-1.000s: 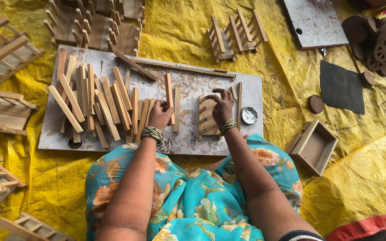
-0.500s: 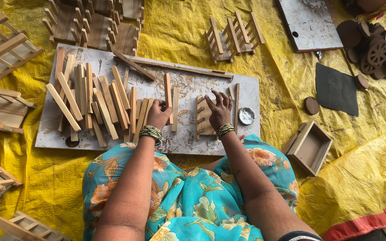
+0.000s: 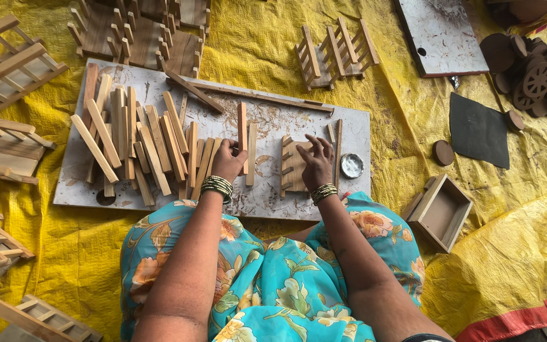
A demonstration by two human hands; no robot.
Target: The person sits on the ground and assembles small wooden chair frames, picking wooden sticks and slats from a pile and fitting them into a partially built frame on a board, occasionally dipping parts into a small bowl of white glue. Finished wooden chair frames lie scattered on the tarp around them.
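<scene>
My left hand (image 3: 228,159) grips a long thin wooden strip (image 3: 242,126) that stands lengthwise on the white work board (image 3: 356,130). To its left lies a loose heap of wooden slats (image 3: 140,139). My right hand (image 3: 316,161) presses its spread fingers on a small wooden panel with short pegs (image 3: 290,166) lying flat on the board. A small round metal tin (image 3: 352,165) sits just right of that hand. Both wrists wear bangles.
A yellow sheet (image 3: 254,44) covers the floor. Finished slatted wooden frames (image 3: 335,52) lie beyond the board, more at the left edge (image 3: 4,69). An open wooden box (image 3: 441,212) sits right of my knee. Wooden wheels (image 3: 536,73), a dark square pad (image 3: 478,130) and a second board (image 3: 441,31) lie far right.
My right hand has slid slightly over the pegged panel, fingers more spread. My left hand keeps its hold on the strip. The view has shifted slightly.
</scene>
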